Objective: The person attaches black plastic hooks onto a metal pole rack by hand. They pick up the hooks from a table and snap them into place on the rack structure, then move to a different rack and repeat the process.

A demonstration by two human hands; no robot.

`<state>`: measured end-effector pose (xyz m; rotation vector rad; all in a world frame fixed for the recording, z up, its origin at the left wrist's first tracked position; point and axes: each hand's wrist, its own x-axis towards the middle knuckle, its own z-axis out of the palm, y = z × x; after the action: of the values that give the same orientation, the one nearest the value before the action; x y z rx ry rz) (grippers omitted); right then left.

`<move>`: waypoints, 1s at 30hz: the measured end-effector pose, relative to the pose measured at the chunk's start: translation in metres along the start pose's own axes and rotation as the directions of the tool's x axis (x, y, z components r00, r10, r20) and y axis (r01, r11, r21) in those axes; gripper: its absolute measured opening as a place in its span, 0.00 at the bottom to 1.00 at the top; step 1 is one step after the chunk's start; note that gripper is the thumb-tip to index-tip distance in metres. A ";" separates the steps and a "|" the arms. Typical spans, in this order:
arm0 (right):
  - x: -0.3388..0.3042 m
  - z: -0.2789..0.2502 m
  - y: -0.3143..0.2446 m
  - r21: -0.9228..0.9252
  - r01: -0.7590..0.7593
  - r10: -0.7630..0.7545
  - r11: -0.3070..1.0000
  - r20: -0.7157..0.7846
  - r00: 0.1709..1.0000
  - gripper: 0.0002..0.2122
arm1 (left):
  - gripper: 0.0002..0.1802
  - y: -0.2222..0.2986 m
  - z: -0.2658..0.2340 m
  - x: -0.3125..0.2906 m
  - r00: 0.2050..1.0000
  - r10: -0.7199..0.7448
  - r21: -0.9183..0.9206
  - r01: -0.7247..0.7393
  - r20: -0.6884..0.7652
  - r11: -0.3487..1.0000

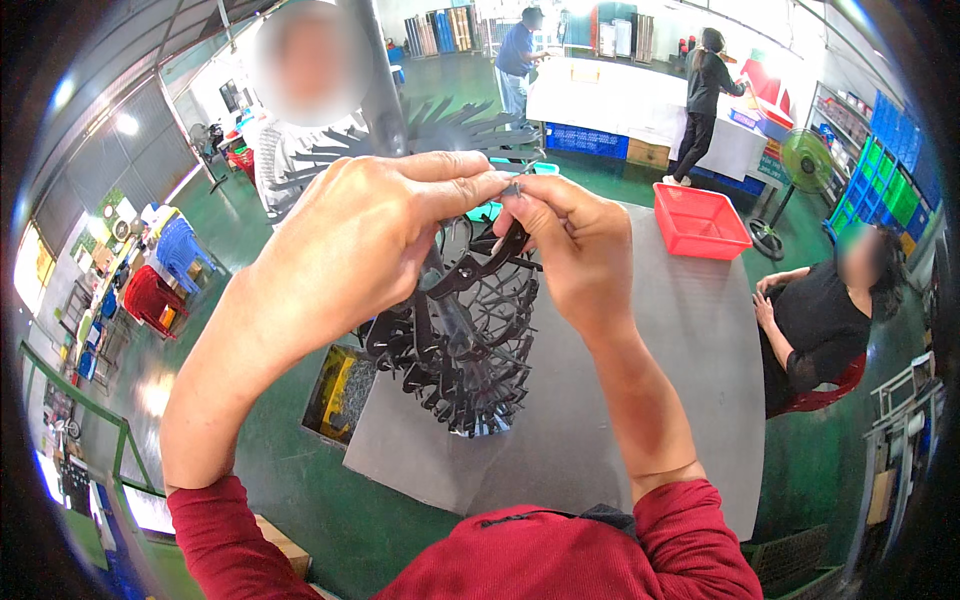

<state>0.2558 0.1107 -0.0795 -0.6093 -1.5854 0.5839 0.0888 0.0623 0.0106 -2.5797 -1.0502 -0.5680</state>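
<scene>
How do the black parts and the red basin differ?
The black parts are dark and spiky; the red basin is bright and box-shaped. The black parts form a crowded bunch; the red basin is a single open-topped container on the grey table.

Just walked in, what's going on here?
Someone in red sleeves has the left hand and right hand raised, fingertips meeting by a dark cluster of hooked parts. What's between the fingertips is too small to make out. A red basket sits at the far right of the grey table; a person in black sits beyond its right side.
</scene>
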 end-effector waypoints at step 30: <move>-0.022 -0.206 0.244 -0.536 -0.308 0.170 0.786 -0.291 0.941 0.09 | 0.24 -0.011 0.017 0.030 0.988 -0.144 0.217 0.151 -0.048 0.964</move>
<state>0.4742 0.2782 -0.2422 -1.3097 -1.4648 0.1875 0.1051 0.0946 0.0108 -2.3075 -1.2284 -0.4956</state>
